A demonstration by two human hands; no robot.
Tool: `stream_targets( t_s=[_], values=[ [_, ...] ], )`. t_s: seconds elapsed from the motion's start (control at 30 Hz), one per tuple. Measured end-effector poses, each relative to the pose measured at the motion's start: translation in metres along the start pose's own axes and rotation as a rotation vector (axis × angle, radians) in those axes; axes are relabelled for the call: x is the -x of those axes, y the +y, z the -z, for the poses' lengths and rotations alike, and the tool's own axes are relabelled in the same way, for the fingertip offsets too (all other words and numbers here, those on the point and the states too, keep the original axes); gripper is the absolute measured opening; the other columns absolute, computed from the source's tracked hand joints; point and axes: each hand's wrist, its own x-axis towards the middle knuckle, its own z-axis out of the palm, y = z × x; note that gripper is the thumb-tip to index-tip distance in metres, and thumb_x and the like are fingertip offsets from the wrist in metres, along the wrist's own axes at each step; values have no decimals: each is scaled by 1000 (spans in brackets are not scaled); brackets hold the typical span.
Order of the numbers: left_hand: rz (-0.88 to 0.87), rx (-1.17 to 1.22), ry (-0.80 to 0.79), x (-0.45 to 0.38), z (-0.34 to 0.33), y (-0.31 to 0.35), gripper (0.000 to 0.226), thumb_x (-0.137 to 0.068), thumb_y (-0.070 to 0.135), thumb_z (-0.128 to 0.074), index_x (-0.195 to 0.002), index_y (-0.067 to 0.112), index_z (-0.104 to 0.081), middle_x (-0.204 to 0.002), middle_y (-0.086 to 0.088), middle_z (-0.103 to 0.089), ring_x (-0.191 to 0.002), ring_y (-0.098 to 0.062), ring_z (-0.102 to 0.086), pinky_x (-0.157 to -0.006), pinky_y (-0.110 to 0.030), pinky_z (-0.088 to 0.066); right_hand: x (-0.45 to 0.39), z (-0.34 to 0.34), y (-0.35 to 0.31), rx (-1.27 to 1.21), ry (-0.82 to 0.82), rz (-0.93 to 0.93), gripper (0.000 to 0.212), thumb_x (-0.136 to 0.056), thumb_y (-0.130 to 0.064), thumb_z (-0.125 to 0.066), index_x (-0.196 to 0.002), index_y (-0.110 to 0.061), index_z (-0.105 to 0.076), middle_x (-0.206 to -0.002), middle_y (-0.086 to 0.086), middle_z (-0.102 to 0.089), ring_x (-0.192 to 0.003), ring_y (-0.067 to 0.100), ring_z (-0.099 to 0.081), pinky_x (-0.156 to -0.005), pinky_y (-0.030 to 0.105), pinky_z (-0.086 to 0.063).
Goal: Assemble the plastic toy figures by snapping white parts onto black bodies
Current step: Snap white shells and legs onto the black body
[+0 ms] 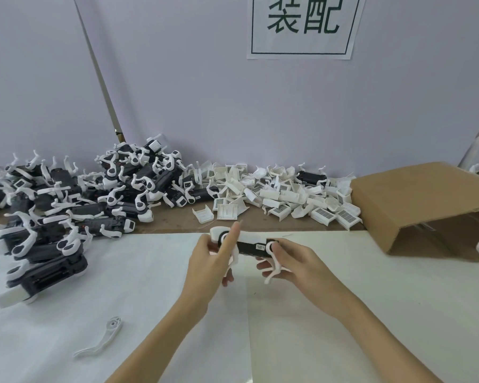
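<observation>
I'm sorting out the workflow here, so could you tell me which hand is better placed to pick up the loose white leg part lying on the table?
Probably the left hand. The loose white leg part lies near-left of both hands, while the right hand is farther away. Both hands hold the toy figure, so the right would have to support it alone.

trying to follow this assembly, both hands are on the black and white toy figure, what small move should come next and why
Probably set it on the pile of assembled black and white figures at left. The black toy body with white curved legs, held between left hand and right hand, already shows white parts at both ends, so it looks finished, though its far side is hidden.
</observation>
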Motion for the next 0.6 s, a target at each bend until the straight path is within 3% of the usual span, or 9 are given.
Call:
stream_targets(
  t_s=[0.07, 0.13, 0.27, 0.37, 0.5, 0.6],
  values=[
    [59, -39, -47, -3, 1, -4, 92, -68, 93, -61, -105, 9, -59, -78, -3, -62, -56, -20, -64, -52, -31, -49, -1, -5, 1, -40, 41, -9, 46, -89, -52, -70, -112, -12, -75, -103, 3, -76, -106, 31, -73, -90, 45, -60],
    [8, -29, -92, -5, 3, -7, 76, -73, 89, -67, -106, 21, -63, -85, 1, -67, -61, -17, -65, -54, -25, -49, 0, -3, 1, 51, 57, 32, 38, -94, -44, -66, -121, -18, -71, -112, -3, -76, -110, 24, -72, -99, 45, -57],
    [-331, -137, -129, -9, 12, -8, 37, -79, 61, -79, -107, 45, -60, -102, 16, -71, -82, -6, -64, -71, -15, -49, 3, 6, -2, 174, 1, 117, 51, -98, -16, -70, -145, -28, -54, -140, -12, -64, -129, 4, -60, -102, 21, -50],
    [-551, -334, -58, -3, 7, -11, 55, -68, 63, -84, -111, 46, -54, -108, 20, -66, -97, -6, -63, -77, -13, -48, 2, -2, 5, 306, 9, 139, 63, -91, -7, -78, -145, -30, -54, -141, -15, -62, -128, 2, -60, -106, 25, -51],
    [-788, -576, 2, 11, -8, -18, 78, -72, 81, -73, -121, 23, -58, -112, 15, -56, -98, -8, -59, -79, -21, -50, 1, -13, 14, 448, 56, 207, 65, -86, 4, -67, -138, -35, -59, -131, -16, -66, -120, 4, -63, -99, 25, -55],
    [-817, -544, -43, 15, -9, -15, 63, -92, 79, -53, -122, 24, -57, -115, 17, -53, -103, -4, -57, -84, -15, -44, 1, -8, 15, 474, 59, 198, 62, -89, 4, -68, -138, -33, -59, -129, -12, -68, -117, 7, -65, -98, 27, -56]
  ],
)
